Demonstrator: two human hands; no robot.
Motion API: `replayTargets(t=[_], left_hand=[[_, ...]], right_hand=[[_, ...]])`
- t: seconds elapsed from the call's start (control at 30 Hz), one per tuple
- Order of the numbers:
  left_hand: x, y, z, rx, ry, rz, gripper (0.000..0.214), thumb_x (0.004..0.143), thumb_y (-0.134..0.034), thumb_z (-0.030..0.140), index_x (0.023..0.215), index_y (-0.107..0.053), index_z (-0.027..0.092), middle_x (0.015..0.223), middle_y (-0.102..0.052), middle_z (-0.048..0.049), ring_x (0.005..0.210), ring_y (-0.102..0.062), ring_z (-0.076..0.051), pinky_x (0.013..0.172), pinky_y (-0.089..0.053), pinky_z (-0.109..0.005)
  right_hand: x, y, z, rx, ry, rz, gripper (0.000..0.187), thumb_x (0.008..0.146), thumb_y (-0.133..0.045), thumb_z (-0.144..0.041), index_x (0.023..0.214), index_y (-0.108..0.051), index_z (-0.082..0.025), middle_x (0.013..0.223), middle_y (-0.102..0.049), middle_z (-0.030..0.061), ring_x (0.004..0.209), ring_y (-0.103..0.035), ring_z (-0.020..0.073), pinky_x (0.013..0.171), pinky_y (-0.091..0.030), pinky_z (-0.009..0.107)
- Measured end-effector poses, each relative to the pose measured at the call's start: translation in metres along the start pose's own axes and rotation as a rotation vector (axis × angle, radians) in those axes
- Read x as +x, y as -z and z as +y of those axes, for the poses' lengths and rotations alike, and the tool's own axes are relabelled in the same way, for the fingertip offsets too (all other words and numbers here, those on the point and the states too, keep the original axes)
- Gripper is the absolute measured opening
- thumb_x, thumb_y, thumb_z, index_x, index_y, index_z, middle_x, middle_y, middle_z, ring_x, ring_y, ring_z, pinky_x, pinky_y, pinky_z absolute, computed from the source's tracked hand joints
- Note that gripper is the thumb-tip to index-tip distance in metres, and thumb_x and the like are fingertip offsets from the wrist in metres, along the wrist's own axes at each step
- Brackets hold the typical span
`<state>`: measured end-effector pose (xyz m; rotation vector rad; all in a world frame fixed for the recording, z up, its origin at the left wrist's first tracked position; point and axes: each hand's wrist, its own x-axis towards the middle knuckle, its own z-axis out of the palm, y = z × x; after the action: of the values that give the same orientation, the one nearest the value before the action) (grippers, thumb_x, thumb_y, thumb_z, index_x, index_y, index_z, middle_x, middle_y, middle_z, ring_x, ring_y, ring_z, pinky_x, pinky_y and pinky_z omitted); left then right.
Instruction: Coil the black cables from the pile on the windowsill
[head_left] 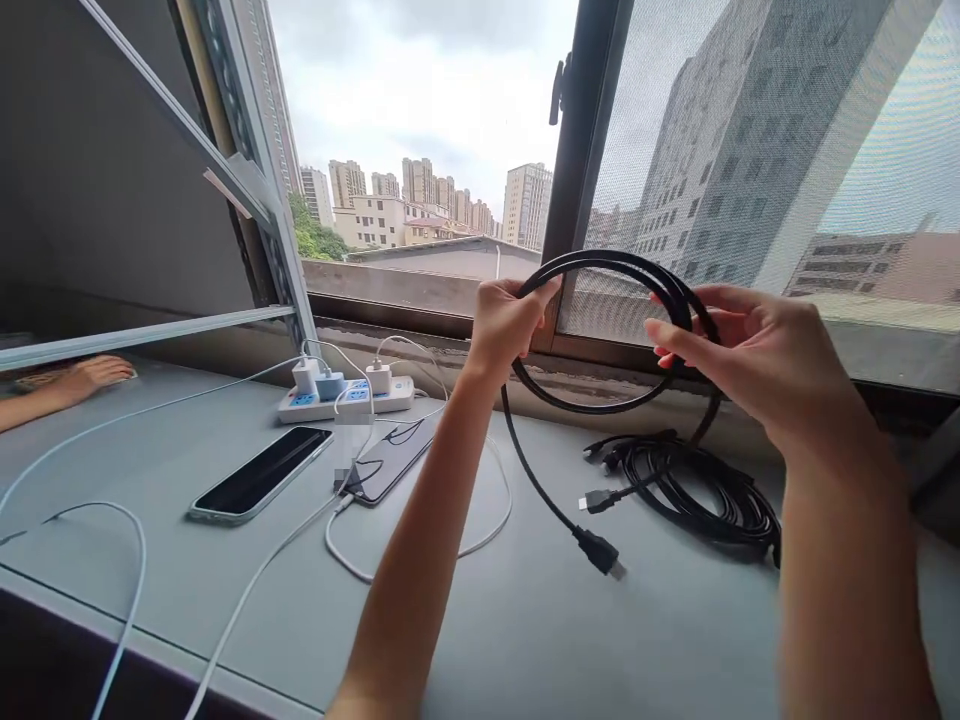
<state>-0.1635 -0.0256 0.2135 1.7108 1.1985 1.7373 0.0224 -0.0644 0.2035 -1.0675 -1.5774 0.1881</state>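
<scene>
A black cable [600,257], wound into several round loops, hangs between my two hands above the table. My left hand [510,318] is closed around the left side of the loops. On the right side, my right hand [750,345] has its thumb in front of the loops and its fingers behind them, closed on the cable. One end with a black plug [598,550] dangles below my left hand. Another black plug [598,500] with a bright metal tip shows near the coiled black cables [705,490] lying on the table below my right hand.
A dark-screened phone [262,472] and a second phone [386,465] with a white cable lie on the grey table [600,650]. Behind them is a power strip [349,398] with white chargers. Another person's hand [97,375] rests at far left. A window stands behind.
</scene>
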Motion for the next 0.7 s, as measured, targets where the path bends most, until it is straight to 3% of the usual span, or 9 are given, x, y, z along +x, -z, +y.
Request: replayTargets(t=[0.13, 0.27, 0.37, 0.53, 0.63, 0.7], left_hand=[[-0.010, -0.004, 0.011, 0.139, -0.185, 0.137, 0.036, 0.076, -0.059, 0.027, 0.045, -0.044, 0.017, 0.041, -0.036, 0.0027, 0.046, -0.044, -0.007, 0.042, -0.027, -0.022], [-0.024, -0.014, 0.025, 0.211, -0.276, 0.179, 0.028, 0.076, -0.059, 0.026, 0.050, -0.051, 0.017, 0.045, -0.043, 0.0009, 0.061, -0.053, -0.011, 0.045, -0.032, -0.021], [-0.028, -0.018, 0.029, 0.147, -0.244, 0.137, 0.026, 0.080, -0.057, 0.028, 0.057, -0.055, 0.017, 0.049, -0.048, 0.0012, 0.063, -0.056, -0.011, 0.044, -0.032, -0.020], [-0.020, -0.027, 0.022, -0.033, -0.100, 0.042, 0.029, 0.086, -0.048, 0.032, 0.064, -0.058, 0.016, 0.052, -0.049, 0.0030, 0.059, -0.058, -0.009, 0.043, -0.030, -0.016], [-0.014, -0.035, 0.013, -0.165, -0.007, -0.038, 0.032, 0.086, -0.049, 0.035, 0.062, -0.055, 0.015, 0.047, -0.045, 0.0038, 0.050, -0.053, -0.006, 0.042, -0.028, -0.015], [-0.010, -0.039, 0.004, -0.236, 0.043, -0.151, 0.034, 0.084, -0.052, 0.034, 0.056, -0.050, 0.015, 0.043, -0.040, 0.0048, 0.043, -0.047, -0.003, 0.041, -0.029, -0.015]], right_hand=[[-0.004, -0.015, -0.006, -0.058, 0.079, 0.074, 0.035, 0.074, -0.066, -0.034, 0.106, -0.065, -0.020, 0.067, -0.067, 0.0024, 0.055, -0.064, 0.0160, 0.057, -0.050, 0.029], [-0.013, -0.022, -0.021, -0.124, 0.181, 0.031, 0.023, 0.081, -0.058, -0.035, 0.099, -0.065, -0.022, 0.055, -0.059, -0.0033, 0.034, -0.052, 0.0093, 0.039, -0.043, 0.022], [-0.016, -0.016, -0.026, -0.006, 0.194, 0.047, 0.022, 0.079, -0.061, -0.034, 0.098, -0.066, -0.025, 0.049, -0.052, -0.0053, 0.027, -0.041, 0.0058, 0.028, -0.031, 0.018], [-0.020, -0.004, -0.032, 0.191, 0.182, -0.027, 0.030, 0.085, -0.054, -0.038, 0.113, -0.063, -0.034, 0.042, -0.038, -0.0082, 0.026, -0.029, 0.0021, 0.028, -0.019, 0.018], [-0.021, 0.000, -0.033, 0.278, 0.173, -0.038, 0.030, 0.083, -0.058, -0.036, 0.112, -0.066, -0.032, 0.040, -0.033, -0.0100, 0.024, -0.023, -0.0002, 0.027, -0.015, 0.018], [-0.018, 0.000, -0.030, 0.282, 0.156, 0.024, 0.028, 0.080, -0.061, -0.030, 0.107, -0.069, -0.031, 0.041, -0.033, -0.0107, 0.026, -0.025, -0.0018, 0.029, -0.017, 0.015]])
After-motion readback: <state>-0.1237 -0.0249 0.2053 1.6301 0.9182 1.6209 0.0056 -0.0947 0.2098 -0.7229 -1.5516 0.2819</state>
